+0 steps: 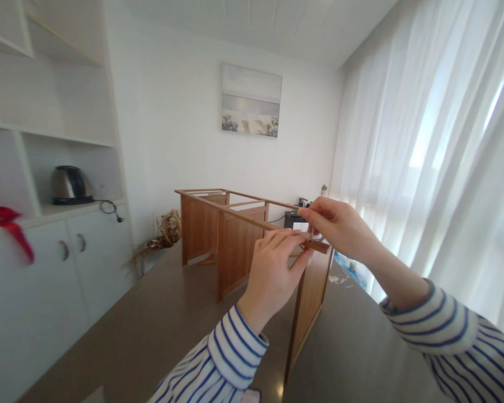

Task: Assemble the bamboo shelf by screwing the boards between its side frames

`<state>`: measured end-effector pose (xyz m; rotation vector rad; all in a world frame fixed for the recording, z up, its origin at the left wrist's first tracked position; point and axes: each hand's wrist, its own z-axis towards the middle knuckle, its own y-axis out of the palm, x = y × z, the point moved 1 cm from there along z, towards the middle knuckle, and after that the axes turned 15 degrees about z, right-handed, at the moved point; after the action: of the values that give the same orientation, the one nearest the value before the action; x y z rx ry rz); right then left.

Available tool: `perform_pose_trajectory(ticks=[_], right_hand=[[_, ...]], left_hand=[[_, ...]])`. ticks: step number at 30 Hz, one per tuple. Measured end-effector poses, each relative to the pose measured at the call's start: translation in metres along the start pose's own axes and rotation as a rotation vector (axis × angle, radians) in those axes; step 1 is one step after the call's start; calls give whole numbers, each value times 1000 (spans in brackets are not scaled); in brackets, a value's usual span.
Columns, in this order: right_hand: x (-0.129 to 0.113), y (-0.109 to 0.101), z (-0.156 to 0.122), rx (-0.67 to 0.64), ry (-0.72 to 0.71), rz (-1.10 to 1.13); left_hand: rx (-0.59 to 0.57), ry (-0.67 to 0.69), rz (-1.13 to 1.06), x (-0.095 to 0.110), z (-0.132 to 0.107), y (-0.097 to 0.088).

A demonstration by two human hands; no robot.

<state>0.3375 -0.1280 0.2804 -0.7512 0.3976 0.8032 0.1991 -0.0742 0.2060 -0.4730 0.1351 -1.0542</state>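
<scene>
A brown wooden shelf unit (239, 254) lies on the dark table, its panels standing upright and thin rails running along the top. My left hand (273, 268) is closed around the near end of the top rail, by the corner above the nearest panel (309, 302). Just right of it, my right hand (340, 226) pinches with thumb and forefinger over a small wooden end piece (318, 246). A slim, light-coloured piece shows beneath those fingers, too small to name. Both hands are close together at this corner.
The dark table (159, 330) extends under the shelf unit. Small scraps (340, 280) lie to the right. Dried stems (168, 229) are behind at left. A kettle (71, 184) stands in a white cabinet (96, 268), and a sheer curtain (403, 140) hangs at right.
</scene>
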Motion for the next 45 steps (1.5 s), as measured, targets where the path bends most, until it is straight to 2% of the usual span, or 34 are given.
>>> perform_pose_trajectory(ticks=[5, 10, 14, 26, 45], right_hand=[[-2, 0, 1, 124, -70, -200], [-4, 0, 3, 203, -46, -334], [-3, -1, 2, 171, -3, -199], [-5, -15, -1, -37, 149, 223], [3, -12, -2, 36, 7, 314]], left_hand=[[-1, -1, 15, 8, 3, 2], [-12, -12, 19, 14, 5, 1], [-15, -9, 17, 13, 6, -1], [-4, 3, 6, 4, 2, -1], [8, 10, 10, 7, 4, -2]])
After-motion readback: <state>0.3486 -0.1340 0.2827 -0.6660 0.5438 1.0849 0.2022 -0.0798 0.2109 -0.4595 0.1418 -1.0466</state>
